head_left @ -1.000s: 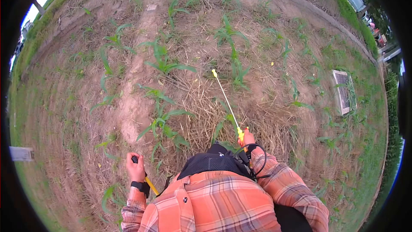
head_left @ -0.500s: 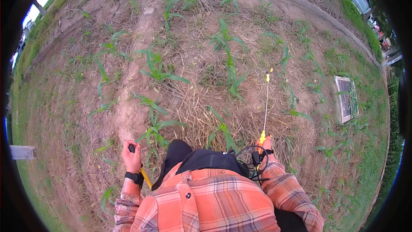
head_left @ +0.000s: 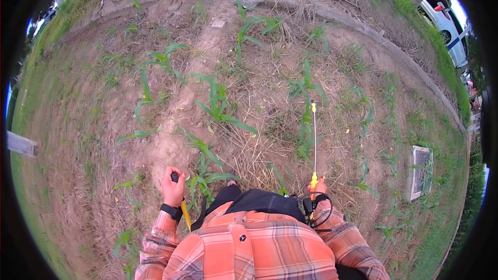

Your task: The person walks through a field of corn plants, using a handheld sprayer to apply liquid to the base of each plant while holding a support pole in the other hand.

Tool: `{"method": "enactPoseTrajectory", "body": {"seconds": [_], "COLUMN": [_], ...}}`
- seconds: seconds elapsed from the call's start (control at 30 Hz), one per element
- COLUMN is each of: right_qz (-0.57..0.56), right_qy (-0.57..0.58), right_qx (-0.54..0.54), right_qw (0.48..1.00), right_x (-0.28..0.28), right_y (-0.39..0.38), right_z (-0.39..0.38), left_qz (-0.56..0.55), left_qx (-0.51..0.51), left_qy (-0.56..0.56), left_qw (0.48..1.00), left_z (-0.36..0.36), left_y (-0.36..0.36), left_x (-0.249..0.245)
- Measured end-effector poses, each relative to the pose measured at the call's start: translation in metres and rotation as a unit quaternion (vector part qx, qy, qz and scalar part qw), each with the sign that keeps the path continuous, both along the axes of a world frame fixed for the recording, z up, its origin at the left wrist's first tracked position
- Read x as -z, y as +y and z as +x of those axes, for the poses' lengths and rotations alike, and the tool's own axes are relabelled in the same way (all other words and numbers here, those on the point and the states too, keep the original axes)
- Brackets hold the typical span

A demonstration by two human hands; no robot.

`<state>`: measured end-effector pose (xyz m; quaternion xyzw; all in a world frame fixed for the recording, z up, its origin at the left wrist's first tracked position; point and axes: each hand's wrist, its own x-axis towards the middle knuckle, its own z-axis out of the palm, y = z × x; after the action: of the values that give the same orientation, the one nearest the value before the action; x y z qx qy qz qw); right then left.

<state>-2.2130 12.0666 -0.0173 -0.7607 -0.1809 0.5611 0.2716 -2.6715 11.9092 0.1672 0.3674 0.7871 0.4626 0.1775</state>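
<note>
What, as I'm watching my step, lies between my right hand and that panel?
Green plants and straw-strewn soil, between your right hand and the panel; head view.

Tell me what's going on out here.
A person in a plaid shirt is out among young green plants on straw-strewn soil. The right hand holds a thin wand with a yellow handle, its yellow tip pointing ahead, close to some leaves. The left hand is closed around a black grip, with a yellow bar showing below it. No spray can be made out at the tip.
</note>
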Motion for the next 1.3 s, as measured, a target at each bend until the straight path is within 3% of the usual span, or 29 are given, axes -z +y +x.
{"method": "enactPoseTrajectory", "body": {"seconds": [0.03, 0.1, 0.37, 0.67, 0.77, 1.0, 1.23, 1.3], "right_qz": [-0.008, -0.023, -0.025, -0.081, -0.068, -0.058, -0.051, -0.012], "right_qy": [0.057, 0.05, 0.055, 0.126, 0.116, 0.136, 0.222, 0.198], "right_qx": [0.008, -0.085, -0.28, -0.421, -0.439, -0.339, -0.185, -0.174], "right_qw": [0.998, 0.995, 0.958, 0.895, 0.888, 0.929, 0.956, 0.965], "right_x": [0.001, -0.009, -0.049, -0.054, -0.045, -0.034, -0.013, -0.009], "right_y": [0.013, 0.036, 0.079, 0.131, 0.167, 0.275, 0.375, 0.397], "right_z": [-0.015, -0.05, -0.176, -0.23, -0.237, -0.223, -0.18, -0.169], "left_qz": [0.002, -0.002, -0.017, 0.009, 0.011, 0.011, 0.005, -0.006], "left_qx": [-0.007, -0.018, -0.051, -0.111, -0.129, -0.141, -0.209, -0.222], "left_qy": [-0.013, -0.026, -0.03, -0.066, -0.009, 0.004, -0.047, -0.051], "left_qw": [1.0, 0.999, 0.998, 0.992, 0.991, 0.99, 0.977, 0.974], "left_z": [-0.009, -0.028, -0.069, -0.084, -0.083, -0.069, -0.059, -0.058], "left_y": [0.004, 0.009, 0.031, 0.066, 0.09, 0.158, 0.175, 0.178], "left_x": [0.0, 0.001, 0.003, 0.005, -0.004, -0.017, -0.011, -0.014]}}
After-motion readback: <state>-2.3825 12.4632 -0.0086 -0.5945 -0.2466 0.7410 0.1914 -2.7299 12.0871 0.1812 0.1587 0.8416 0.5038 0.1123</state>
